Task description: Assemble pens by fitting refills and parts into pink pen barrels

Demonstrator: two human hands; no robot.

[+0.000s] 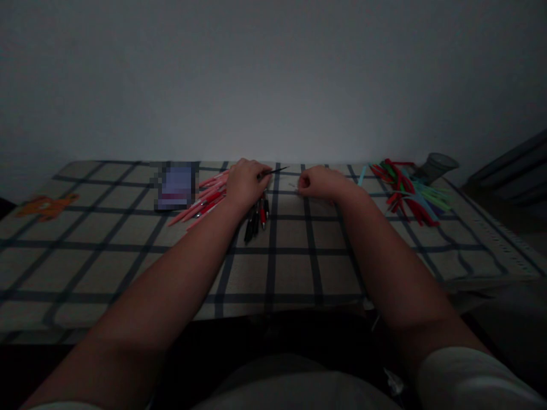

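Observation:
My left hand is closed on a thin dark pen-like rod, whose narrow end points right. Beneath and beside this hand lie pink and red pens, partly covered by it. A few black and red pens lie just in front of its fingers. To the right, apart from the rod, my right hand has its fingers curled together. A small pale piece shows at its fingertips, too blurred to name. Whether the right hand grips it is hard to see in the dim light.
A checked cloth covers the table against a plain wall. Right of my hands lie red, green and blue fuzzy strips beside a dark cup, tilted. At left are a blurred-out bluish packet and an orange cutout shape.

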